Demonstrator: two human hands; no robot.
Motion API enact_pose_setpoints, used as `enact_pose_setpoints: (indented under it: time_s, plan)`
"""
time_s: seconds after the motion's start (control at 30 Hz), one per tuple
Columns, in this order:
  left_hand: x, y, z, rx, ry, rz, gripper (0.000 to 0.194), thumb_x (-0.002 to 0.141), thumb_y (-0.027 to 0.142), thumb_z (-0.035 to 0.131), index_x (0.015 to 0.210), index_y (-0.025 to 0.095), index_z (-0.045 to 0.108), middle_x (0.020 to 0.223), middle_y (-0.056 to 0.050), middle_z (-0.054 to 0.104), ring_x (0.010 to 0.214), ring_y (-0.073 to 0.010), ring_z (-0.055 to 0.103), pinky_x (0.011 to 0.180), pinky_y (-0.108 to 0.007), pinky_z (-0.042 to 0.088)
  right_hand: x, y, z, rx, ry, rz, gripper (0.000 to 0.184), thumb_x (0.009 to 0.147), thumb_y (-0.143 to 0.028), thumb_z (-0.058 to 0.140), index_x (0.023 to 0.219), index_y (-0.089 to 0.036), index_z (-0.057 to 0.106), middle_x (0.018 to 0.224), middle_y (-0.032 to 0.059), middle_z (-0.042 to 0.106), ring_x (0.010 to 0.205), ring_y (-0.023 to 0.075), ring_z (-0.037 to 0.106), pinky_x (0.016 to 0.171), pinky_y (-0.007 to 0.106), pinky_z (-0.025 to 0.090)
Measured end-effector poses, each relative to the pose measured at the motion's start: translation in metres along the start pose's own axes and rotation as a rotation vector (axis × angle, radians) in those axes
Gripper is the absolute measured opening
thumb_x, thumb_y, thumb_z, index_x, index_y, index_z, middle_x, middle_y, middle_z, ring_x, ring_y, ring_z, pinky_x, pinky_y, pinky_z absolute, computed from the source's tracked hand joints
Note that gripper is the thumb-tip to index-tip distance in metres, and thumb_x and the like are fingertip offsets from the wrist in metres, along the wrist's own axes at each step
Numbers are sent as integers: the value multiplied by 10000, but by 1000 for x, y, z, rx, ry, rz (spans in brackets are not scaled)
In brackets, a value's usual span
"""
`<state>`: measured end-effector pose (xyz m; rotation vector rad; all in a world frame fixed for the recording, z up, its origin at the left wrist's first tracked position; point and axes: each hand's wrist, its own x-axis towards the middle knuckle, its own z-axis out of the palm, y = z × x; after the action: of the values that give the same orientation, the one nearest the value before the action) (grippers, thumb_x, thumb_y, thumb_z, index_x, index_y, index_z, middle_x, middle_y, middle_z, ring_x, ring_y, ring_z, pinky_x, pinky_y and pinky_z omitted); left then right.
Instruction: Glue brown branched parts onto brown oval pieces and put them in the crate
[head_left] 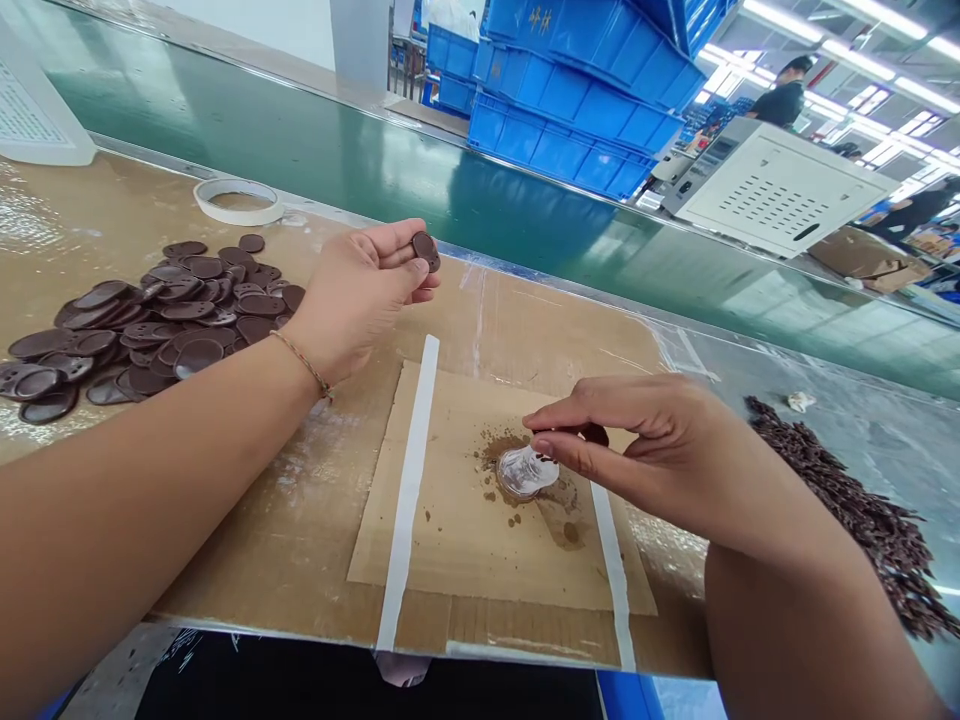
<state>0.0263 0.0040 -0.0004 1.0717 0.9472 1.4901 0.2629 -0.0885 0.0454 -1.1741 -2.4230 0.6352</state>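
My left hand (360, 290) is raised over the far side of the bench, its thumb and fingers closed on a flat dark brown oval piece (425, 250). Lower and to the right, my right hand (637, 440) pinches a small dark brown piece (595, 434), mostly hidden by the fingers. Just below those fingertips is a small whitish, glossy dish or blob (527, 473); I cannot tell which. It sits on a brown cardboard sheet (465, 540) with dark wet spots around it. White tape strips (409, 490) run over the sheet's left and right sides.
Flat dark brown oval pieces (180, 320) are heaped at left, near a tape roll (238, 200). Slender dark pieces (840, 510) form a pile at right. Behind the bench runs a green conveyor belt (322, 140), with blue crates (562, 130) and a white machine (780, 185) beyond.
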Motion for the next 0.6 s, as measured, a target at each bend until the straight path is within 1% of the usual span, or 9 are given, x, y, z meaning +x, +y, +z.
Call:
enact_pose_setpoints:
  time_s: [0.07,0.17,0.3,0.4,0.6]
  plan:
    - [-1,1,1,-6,2,-5,287,892,-32,599,1110,130,689,966,-34,730,711,-77,668,746,-207,597,0,-2,0,-25,-4,-46,97,960,-216,688,1000,-233,776,863,-58,720,736,55,641,656,168,474]
    - [-2,2,2,-16,-8,2,263,889,-25,618,1086,132,693,936,-34,732,708,-90,677,735,-220,609,0,-4,0,-66,-18,-98,111,978,-221,663,1007,-227,770,855,-58,713,731,54,633,652,178,469]
    - [-1,2,2,-35,-6,-3,223,873,-33,639,1027,121,687,873,-19,715,688,-96,674,702,-222,610,-2,-3,-3,-140,65,-99,114,970,-215,653,978,-212,767,873,-38,718,735,80,641,626,218,471]
    - [-1,4,2,-28,-12,-22,213,891,-35,605,1006,129,678,845,-4,703,689,-94,677,709,-219,603,-4,0,-6,-103,96,-94,96,964,-221,662,970,-220,758,881,-35,728,746,99,656,621,227,491]
    - [-3,6,3,-27,-9,-34,227,901,-57,567,1007,116,668,848,-14,706,695,-104,687,713,-228,596,-2,2,-8,-66,-23,-111,119,977,-205,645,999,-233,759,917,-43,731,779,87,664,684,206,493]
